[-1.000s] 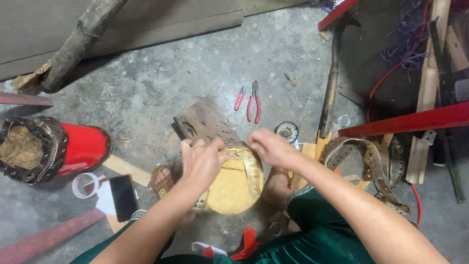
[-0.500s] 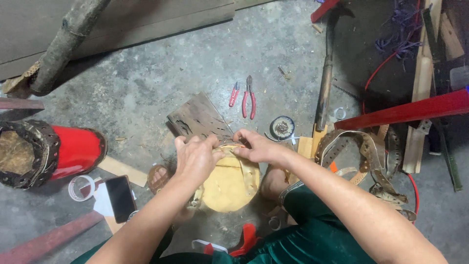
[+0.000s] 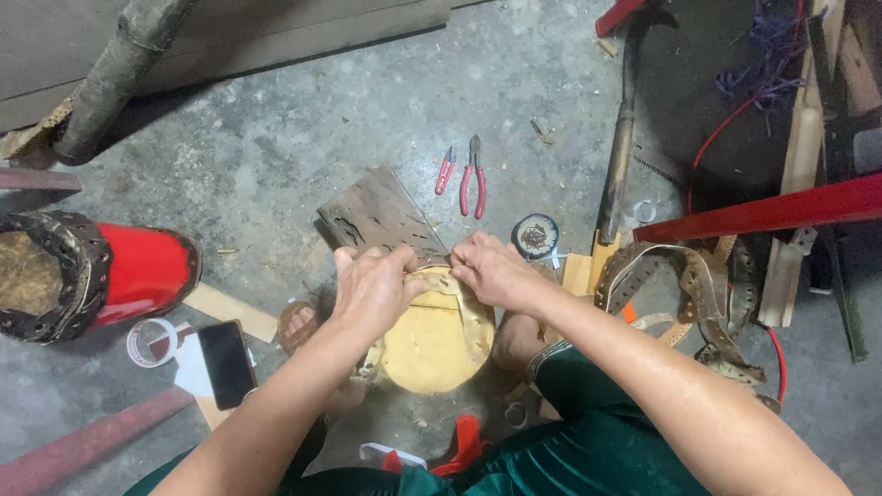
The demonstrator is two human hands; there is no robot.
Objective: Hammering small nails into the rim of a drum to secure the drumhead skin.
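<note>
A small round drum with a pale yellow skin head (image 3: 434, 342) rests between my feet on the concrete floor. My left hand (image 3: 370, 287) grips its far-left rim, fingers curled over the edge of the skin. At the far-right rim my right hand (image 3: 491, 268) pinches a thin pale strip of hide lacing. Both hands nearly meet at the top of the drum. A worn dark wooden board (image 3: 379, 215) lies just beyond the drum, partly under my fingers.
Red-handled pliers (image 3: 476, 176) and small red snips (image 3: 445, 171) lie beyond the board. A round tape measure (image 3: 536, 235), a long-handled hammer (image 3: 620, 138) and leather straps (image 3: 689, 276) sit right. Left: a red drum (image 3: 87, 276), tape roll (image 3: 150, 341), black phone (image 3: 227, 363).
My right hand has drawn in toward the left hand along the drum's far rim. The camera view has shifted slightly downward.
</note>
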